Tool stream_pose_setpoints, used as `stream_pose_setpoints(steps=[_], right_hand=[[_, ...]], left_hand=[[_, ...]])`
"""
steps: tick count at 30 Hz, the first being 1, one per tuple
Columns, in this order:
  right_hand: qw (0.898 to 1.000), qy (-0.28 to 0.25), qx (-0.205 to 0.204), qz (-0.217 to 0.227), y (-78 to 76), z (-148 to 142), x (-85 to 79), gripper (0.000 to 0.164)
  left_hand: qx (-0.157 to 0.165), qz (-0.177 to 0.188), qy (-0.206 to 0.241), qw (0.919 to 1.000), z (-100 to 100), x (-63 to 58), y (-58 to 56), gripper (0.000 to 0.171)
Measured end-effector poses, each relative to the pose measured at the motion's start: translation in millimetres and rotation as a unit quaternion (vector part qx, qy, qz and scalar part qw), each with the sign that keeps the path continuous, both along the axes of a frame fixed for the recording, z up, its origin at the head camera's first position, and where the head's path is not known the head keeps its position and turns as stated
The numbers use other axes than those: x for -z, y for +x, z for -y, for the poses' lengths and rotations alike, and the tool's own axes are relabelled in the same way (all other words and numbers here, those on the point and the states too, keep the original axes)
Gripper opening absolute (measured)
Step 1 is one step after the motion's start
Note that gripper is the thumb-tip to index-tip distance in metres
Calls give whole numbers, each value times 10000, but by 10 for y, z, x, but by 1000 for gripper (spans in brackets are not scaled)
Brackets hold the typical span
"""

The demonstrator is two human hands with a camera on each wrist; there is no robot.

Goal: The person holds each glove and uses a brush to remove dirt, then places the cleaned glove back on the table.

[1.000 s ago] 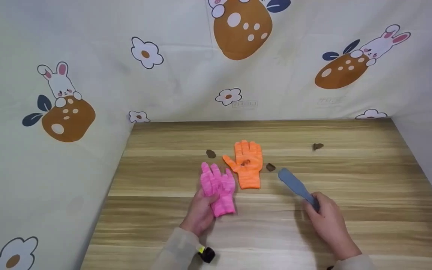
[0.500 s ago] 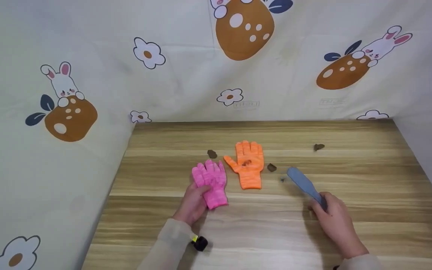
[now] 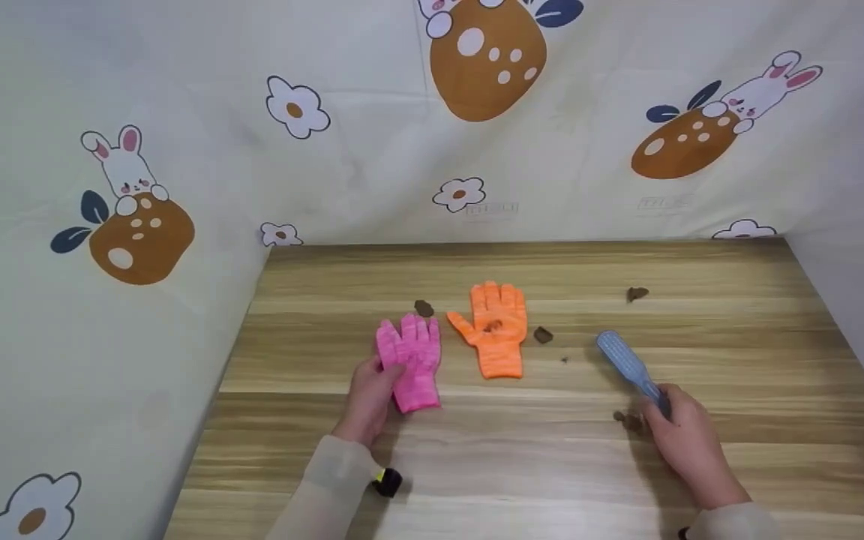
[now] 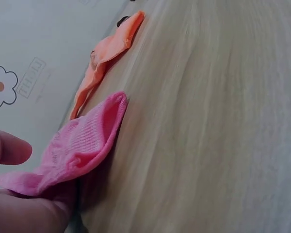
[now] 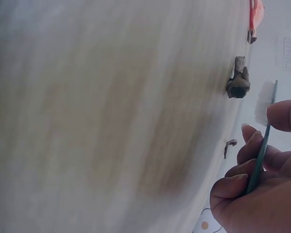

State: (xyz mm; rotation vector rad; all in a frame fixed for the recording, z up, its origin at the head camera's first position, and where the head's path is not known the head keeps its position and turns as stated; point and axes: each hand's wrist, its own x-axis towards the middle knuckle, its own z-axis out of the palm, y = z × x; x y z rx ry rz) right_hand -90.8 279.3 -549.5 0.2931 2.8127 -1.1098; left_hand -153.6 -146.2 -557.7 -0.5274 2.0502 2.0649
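Note:
My left hand holds a pink knitted glove, with the thumb over its palm side; the left wrist view shows the glove's cuff gaping, the thumb above the glove and other fingers below. An orange glove lies palm up on the table, a brown smear on its palm. At the right, my right hand grips a blue-grey brush by the handle. Its pale bristles show in the right wrist view. Small brown clumps lie just left of that hand.
More brown bits rest on the wood-grain table: one piece above the pink glove, another piece beside the orange glove, a third piece far right. A printed cloth hangs at the back and sides.
My left hand has moved left with the pink glove, away from the orange one. The brush has moved right and turned. Brown clumps now show by the right hand, and a crumb lies where the brush was.

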Motion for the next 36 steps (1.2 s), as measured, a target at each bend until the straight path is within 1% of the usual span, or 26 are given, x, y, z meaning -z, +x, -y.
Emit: stream_pose_setpoints(steps=[2,5,9,12,14,16,17,18,19,20,22,24,25,26,28,30,32,34,36], right_hand=[[9999,-47,-14,95,-13,-20,6,42],[9997,-46,-75,211,-30,-43,12,44],[9991,-30,-167,380,-40,-70,26,43],[9990,-1,-199,410,-48,-82,34,43],[9991,75,-202,353,-55,-85,37,43],[9992,197,-193,298,-61,-86,39,42],[9992,266,-193,247,-64,-86,40,42],[9991,315,-190,228,-66,-85,41,42],[9989,352,-191,226,-68,-84,40,42],[9988,377,-193,230,-69,-81,40,42],[9988,411,-204,163,-64,-70,44,42],[9986,469,-225,82,-57,-62,48,43],[9984,518,-233,43,-53,-59,47,43],[9981,569,-237,2,-50,-57,47,44],[9976,657,-235,-1,-44,-57,38,45],[9969,739,-225,116,-45,-58,23,47],[9963,778,-227,273,-51,-56,5,49],[9956,810,-235,400,-58,-50,-10,51],[9951,867,-248,408,-60,-39,-21,52]], left_hand=[[-3,132,-203,9997,19,-29,-7,52],[18,235,-369,9990,52,-78,-23,57],[-48,306,-465,9984,84,-120,-38,61],[-72,300,-482,9984,96,-130,-39,62],[-78,246,-538,9982,100,-130,-37,62],[-95,38,-664,9977,104,-118,-41,60],[-108,-72,-820,9966,106,-109,-42,59],[-113,-160,-1070,9941,110,-105,-37,59],[-127,-286,-1364,9902,114,-99,-27,58],[-128,-442,-1687,9846,115,-92,-18,57],[-171,-782,-2380,9680,116,-94,12,56],[-201,-1042,-2901,9511,104,-113,49,55],[-199,-1207,-3041,9448,91,-125,63,55],[-170,-1325,-3117,9407,75,-139,73,55],[-35,-1459,-3173,9370,35,-167,97,57],[183,-1573,-3230,9331,-14,-193,121,60],[418,-1712,-3350,9256,-65,-214,147,61],[633,-1911,-3524,9140,-114,-229,172,60],[851,-2139,-3745,8982,-158,-233,195,59]])
